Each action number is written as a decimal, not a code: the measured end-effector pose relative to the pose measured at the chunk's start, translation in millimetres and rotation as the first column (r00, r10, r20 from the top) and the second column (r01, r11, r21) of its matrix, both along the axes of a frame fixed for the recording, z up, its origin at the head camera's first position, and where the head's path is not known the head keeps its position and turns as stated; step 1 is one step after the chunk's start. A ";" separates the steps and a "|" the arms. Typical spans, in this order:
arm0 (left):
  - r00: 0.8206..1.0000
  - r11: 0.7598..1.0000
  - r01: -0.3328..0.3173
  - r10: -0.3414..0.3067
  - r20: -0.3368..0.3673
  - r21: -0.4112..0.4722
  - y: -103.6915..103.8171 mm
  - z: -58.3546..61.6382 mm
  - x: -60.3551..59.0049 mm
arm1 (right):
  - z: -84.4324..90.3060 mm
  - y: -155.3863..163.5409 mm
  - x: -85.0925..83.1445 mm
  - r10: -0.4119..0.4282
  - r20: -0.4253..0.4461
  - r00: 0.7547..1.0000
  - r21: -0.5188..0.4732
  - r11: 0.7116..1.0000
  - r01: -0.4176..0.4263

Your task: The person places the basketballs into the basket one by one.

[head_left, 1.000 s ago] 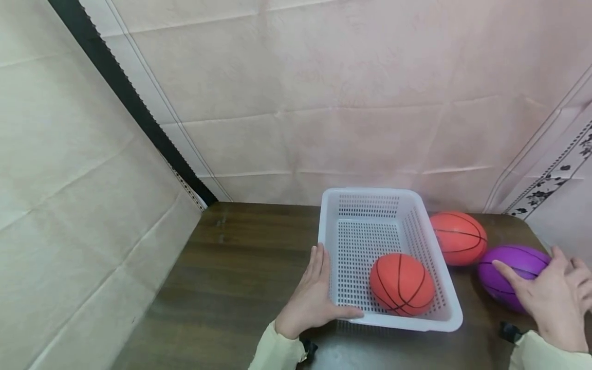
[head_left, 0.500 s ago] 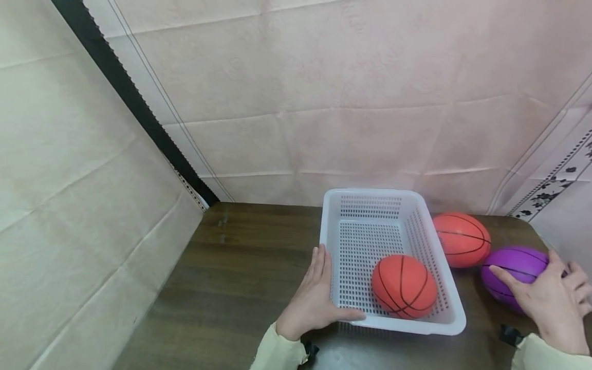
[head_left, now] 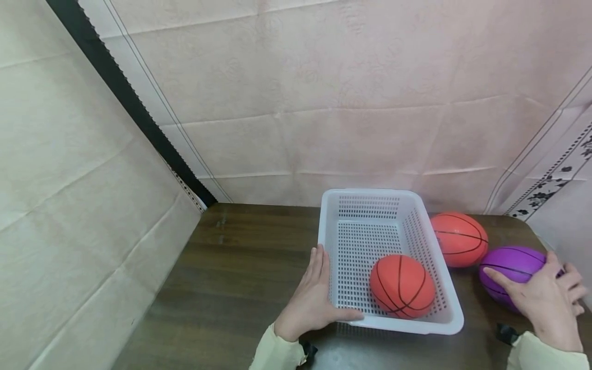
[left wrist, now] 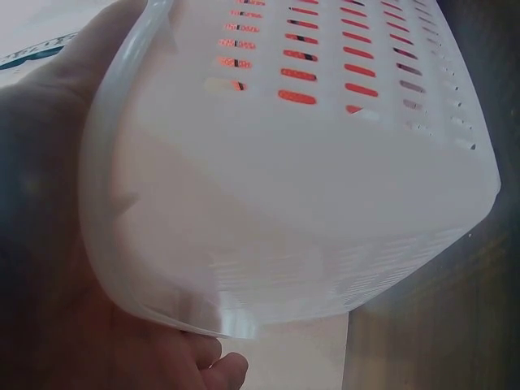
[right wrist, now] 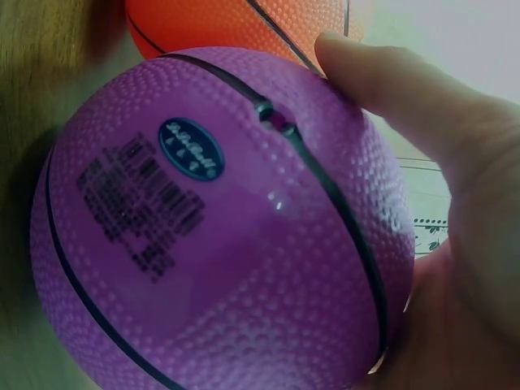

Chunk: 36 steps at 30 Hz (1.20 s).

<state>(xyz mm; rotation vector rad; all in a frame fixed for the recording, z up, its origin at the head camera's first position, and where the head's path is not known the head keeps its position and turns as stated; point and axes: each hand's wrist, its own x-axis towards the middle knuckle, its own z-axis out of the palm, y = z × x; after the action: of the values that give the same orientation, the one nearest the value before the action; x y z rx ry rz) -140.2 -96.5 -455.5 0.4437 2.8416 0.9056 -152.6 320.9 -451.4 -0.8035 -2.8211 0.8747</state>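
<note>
A white perforated plastic basket [head_left: 398, 324] stands on the table with an orange-red toy basketball [head_left: 402, 285] inside, near its front right. My left hand [head_left: 311, 300] holds the basket's front left corner, thumb over the front rim and fingers along the left side. The left wrist view shows the basket's wall [left wrist: 268, 187] close up, with orange through its slots. To the right, my right hand [head_left: 543, 295] grips a purple toy basketball [head_left: 511, 264] from its right side. In the right wrist view the thumb [right wrist: 382, 73] lies against the purple ball [right wrist: 244, 244], which bears a barcode and oval label.
Another orange-red toy basketball [head_left: 460, 239] rests on the table just right of the basket, behind the purple ball. Dark wooden table [head_left: 240, 288] extends to the left. Pale cloth hangings [head_left: 296, 103] stand behind and at both sides.
The right hand's fingers have shifted slightly on the purple ball, with the thumb a little farther left. The left hand and basket stay in place; the view sways slightly.
</note>
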 end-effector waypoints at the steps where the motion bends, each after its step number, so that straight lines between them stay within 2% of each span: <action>1: 1.000 1.000 -0.001 0.001 0.001 -0.001 0.0 0.0 0.1 | 0.2 -0.5 0.2 -0.004 0.004 1.000 -0.004 1.000 0.005; 7: 1.000 1.000 0.005 -0.005 -0.001 0.001 0.2 0.7 0.5 | 0.5 -0.6 1.8 -0.021 0.023 1.000 -0.019 1.000 0.022; 18: 1.000 1.000 0.012 -0.012 -0.006 0.002 -0.4 0.4 1.0 | -0.9 4.3 3.3 -0.058 0.045 0.997 0.013 0.998 0.058; 23: 1.000 1.000 0.014 -0.014 -0.011 0.005 -0.6 0.5 0.7 | 0.9 4.5 5.6 -0.086 0.026 0.996 0.007 0.996 0.086; 36: 1.000 1.000 0.014 -0.015 -0.016 -0.003 -0.8 1.1 -0.7 | 3.4 5.1 7.1 -0.095 0.015 0.995 -0.009 0.995 0.095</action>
<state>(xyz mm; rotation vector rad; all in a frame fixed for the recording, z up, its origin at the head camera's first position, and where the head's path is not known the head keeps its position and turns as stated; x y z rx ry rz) -140.9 -97.3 -454.4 0.4729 2.8501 0.8996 -145.5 326.0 -448.0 -0.9405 -2.7669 0.8732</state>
